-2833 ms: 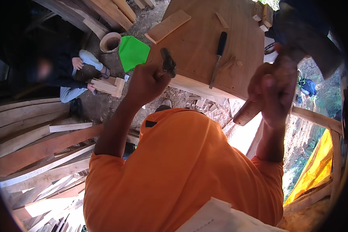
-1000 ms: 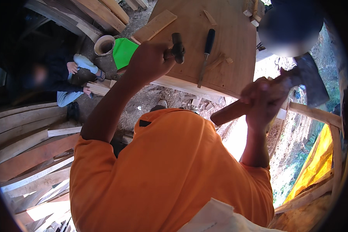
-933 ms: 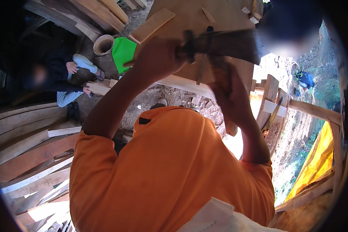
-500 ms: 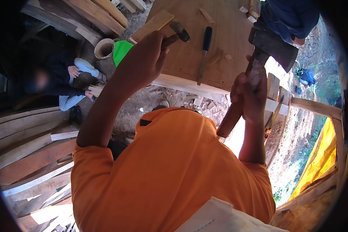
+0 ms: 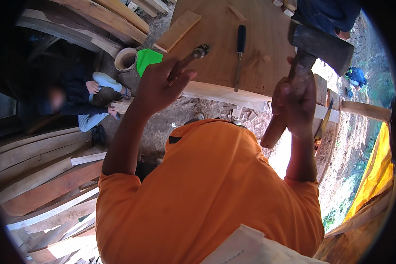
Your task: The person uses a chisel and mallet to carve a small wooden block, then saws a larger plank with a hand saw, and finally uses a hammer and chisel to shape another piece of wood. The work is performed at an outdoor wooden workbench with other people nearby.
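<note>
My left hand (image 5: 159, 87) is closed round the wooden handle of a small hammer (image 5: 183, 64), raised over the near left part of the wooden worktop (image 5: 215, 66). My right hand (image 5: 298, 104) grips an axe (image 5: 322, 47) midway along its thick wooden handle. The dark, broad axe head is up, beyond the worktop's right side, and the handle end slants down toward me. Between the two hands a chisel (image 5: 240, 57) with a dark blue handle lies on the worktop, blade toward me. A flat wooden block (image 5: 177, 31) rests at the left side of the top.
One person (image 5: 70, 97) sits low at the left, holding wood strips. Another person in dark clothing (image 5: 328, 17) stands at the far right. Stacked boards (image 5: 44, 176) fill the left. A clay-coloured pot (image 5: 126, 59) and a bright green object (image 5: 148, 60) are beside the worktop.
My left hand has come lower and nearer to me, and the hammer has turned in it. The axe is a little farther right, its head tilted slightly. The whole view has shifted somewhat.
</note>
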Tool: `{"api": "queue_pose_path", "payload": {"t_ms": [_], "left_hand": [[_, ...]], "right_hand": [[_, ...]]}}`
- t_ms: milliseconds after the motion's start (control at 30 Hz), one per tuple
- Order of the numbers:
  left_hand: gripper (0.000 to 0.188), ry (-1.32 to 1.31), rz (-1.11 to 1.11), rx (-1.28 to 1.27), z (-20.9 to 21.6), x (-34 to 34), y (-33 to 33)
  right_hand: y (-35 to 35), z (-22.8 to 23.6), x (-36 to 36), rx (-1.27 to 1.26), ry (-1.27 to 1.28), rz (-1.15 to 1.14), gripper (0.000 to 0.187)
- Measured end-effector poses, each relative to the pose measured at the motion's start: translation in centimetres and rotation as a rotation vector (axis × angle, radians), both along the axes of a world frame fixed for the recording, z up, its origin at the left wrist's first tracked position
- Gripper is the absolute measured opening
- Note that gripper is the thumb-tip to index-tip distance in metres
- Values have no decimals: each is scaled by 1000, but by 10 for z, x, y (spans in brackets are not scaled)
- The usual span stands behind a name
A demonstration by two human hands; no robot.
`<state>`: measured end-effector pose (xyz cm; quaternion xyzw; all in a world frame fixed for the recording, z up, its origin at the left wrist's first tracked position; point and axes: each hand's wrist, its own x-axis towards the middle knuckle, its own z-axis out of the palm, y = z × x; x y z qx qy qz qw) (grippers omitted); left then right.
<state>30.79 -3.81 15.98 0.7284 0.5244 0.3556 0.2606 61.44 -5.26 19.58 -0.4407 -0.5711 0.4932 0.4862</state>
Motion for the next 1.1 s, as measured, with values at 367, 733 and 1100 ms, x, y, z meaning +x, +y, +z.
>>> {"api": "queue_pose_path", "payload": {"t_ms": [367, 733, 1100], "left_hand": [[24, 31, 116, 79, -7, -13, 11], [19, 146, 78, 73, -1, -11, 11], [26, 154, 101, 159, 8, -1, 23]], "right_hand": [[4, 17, 7, 206, 136, -29, 45], [2, 30, 3, 253, 43, -134, 42], [1, 6, 10, 145, 127, -95, 46]]}}
